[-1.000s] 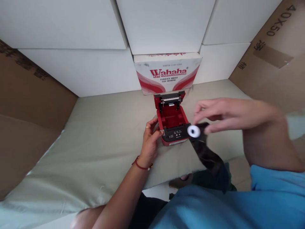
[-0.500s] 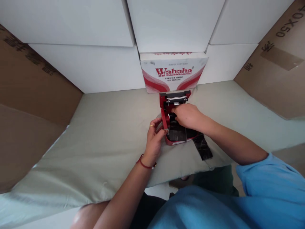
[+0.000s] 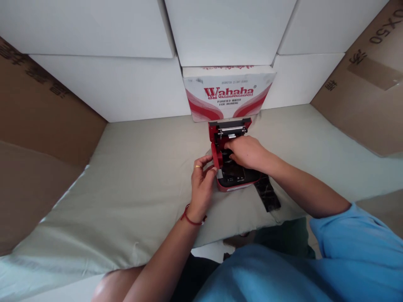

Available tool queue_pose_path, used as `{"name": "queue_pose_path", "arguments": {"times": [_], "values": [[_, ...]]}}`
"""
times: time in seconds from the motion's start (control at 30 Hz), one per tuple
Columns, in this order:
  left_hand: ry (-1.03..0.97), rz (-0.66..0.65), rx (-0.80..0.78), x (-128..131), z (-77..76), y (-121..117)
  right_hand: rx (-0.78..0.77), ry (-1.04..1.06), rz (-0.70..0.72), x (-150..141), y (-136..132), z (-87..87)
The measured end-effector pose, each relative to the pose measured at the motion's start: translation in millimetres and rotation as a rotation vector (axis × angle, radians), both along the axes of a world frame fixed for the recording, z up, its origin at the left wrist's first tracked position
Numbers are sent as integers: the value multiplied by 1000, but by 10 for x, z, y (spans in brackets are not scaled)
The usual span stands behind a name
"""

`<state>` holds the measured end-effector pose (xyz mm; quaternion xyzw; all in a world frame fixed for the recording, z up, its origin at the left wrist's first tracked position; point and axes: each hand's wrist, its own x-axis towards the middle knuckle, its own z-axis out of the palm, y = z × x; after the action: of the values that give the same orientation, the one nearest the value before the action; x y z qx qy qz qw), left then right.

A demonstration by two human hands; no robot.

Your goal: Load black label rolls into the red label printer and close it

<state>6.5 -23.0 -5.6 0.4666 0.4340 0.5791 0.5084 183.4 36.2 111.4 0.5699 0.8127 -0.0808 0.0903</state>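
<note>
A red and black printer (image 3: 237, 181), probably a label printer, stands on the cloth-covered table with its lid (image 3: 229, 126) raised. At its left side my left hand (image 3: 203, 180) is closed, thumb and fingers pinching the edge of an upright red side piece (image 3: 216, 156). My right hand (image 3: 246, 152) reaches into the open body from the right. Its fingers are curled down inside, and what they grip is hidden beneath them. A strip of shiny black film (image 3: 267, 193) lies on the cloth by the printer's front right corner.
A Wahaha water carton (image 3: 231, 98) stands just behind the printer, against stacked white boxes (image 3: 145, 88). Brown cardboard boxes flank the table, one on the left (image 3: 47, 126) and one on the right (image 3: 365, 100). The table's front edge runs close to my body.
The black film that lay over the printer's front has drawn away, uncovering the buttons there. The red side piece has shifted slightly. Both hands stay in nearly the same place.
</note>
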Motion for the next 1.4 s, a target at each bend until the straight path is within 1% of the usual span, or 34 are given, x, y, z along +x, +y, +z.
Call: {"name": "queue_pose_path", "arguments": {"times": [0.13,0.2,0.27,0.3,0.4,0.47,0.5,0.57,0.63,0.7,0.73,0.83,0.9,0.97,1.03,1.13,1.2,1.27,1.3,1.4], "values": [[30,29,11,-12,10,-28,30,-9,-4,-45,24,-28],[109,87,75,-23,50,-74,33,-32,-6,-74,25,-23],[238,131,217,-35,115,-136,25,-55,-10,-100,27,-11],[312,132,306,-41,151,-169,21,-56,-11,-108,30,-5],[502,54,531,-43,228,-251,22,3,4,-76,30,11],[578,13,614,-28,234,-284,-3,105,51,11,7,32],[604,9,640,-19,226,-295,-33,188,83,77,-15,47],[637,25,678,-2,201,-312,-104,409,129,247,-76,84],[655,36,704,3,180,-323,-125,649,96,444,-142,116],[659,13,718,-4,169,-329,-46,820,-8,625,-194,128],[657,-12,721,-10,165,-331,15,866,-68,698,-211,123],[669,-84,729,-27,142,-335,169,915,-208,811,-227,71],[708,-76,770,-29,110,-342,233,955,-241,808,-211,15],[747,-27,836,-27,65,-354,296,1004,-244,771,-179,-47],[764,14,861,-30,12,-366,364,1010,-245,727,-133,-108],[746,10,800,-47,-58,-376,452,959,-224,677,-56,-183],[718,5,771,-55,-77,-375,493,942,-196,651,-16,-215],[715,31,789,-49,-60,-373,499,942,-147,622,0,-236],[735,57,824,-39,-37,-373,500,941,-118,608,-5,-244],[870,188,963,5,76,-381,562,943,-56,577,-82,-276]]}}
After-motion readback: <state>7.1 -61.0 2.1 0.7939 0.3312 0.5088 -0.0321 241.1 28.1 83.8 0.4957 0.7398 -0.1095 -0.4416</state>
